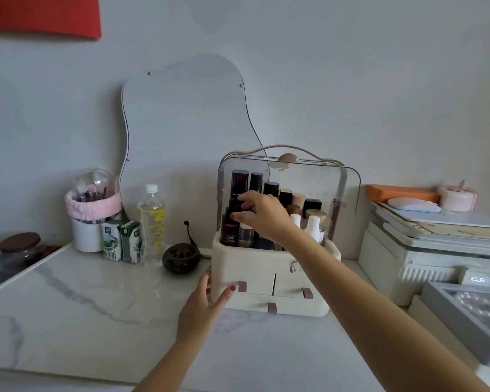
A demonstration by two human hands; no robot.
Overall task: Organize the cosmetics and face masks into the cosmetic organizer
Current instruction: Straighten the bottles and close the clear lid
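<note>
A cream cosmetic organizer (255, 271) with three shut drawers stands on the marble counter, its clear lid (348, 188) swung up. Several dark and white cosmetic bottles stand packed in its top tray. My right hand (262, 215) reaches into the tray from the right, fingertips pinched on the cap of a dark bottle (231, 230) at the front left. My left hand (207, 301) rests flat against the organizer's lower left corner, fingers spread. No face masks are visible.
Left of the organizer sit a dark round burner (181, 258), a water bottle (151, 222), two milk cartons (122, 240) and a brush holder with a pink band (92, 210). A wavy mirror (181, 123) leans on the wall. Stacked boxes and a grey tray (464, 315) fill the right.
</note>
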